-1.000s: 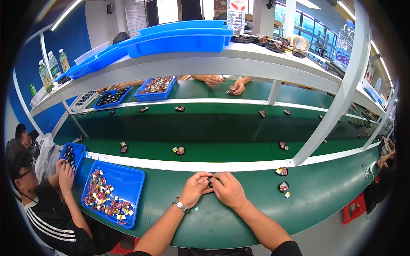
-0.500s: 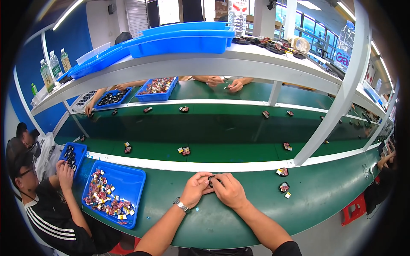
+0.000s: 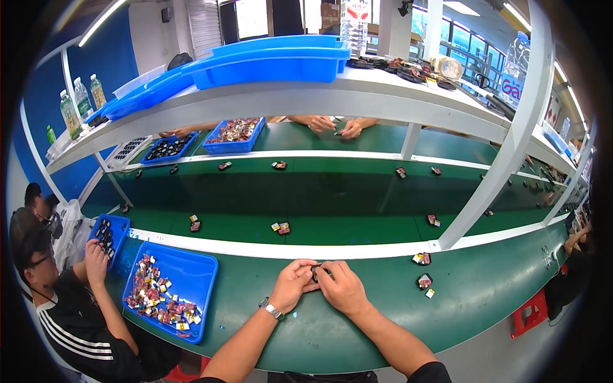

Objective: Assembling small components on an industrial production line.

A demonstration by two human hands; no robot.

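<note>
One small black part [image 3: 315, 272] sits low in the middle of our head view, pinched between the fingertips of our left hand [image 3: 292, 285] and right hand [image 3: 342, 288] — mostly hidden, likely gripped from both sides for steadiness. Our forearms [image 3: 246, 338] slant inward over the green bench [image 3: 319, 338], fingers curled. The blue tray [image 3: 195, 271] of red-and-white pieces [image 3: 153, 290] stands left, presumably for easy reach — two black-and-red units [image 3: 424, 281] lie right.

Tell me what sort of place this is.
Probably a factory assembly line: small parts sit spaced along a green belt, a blue tray holds many pieces, and a co-worker sits alongside.
</note>
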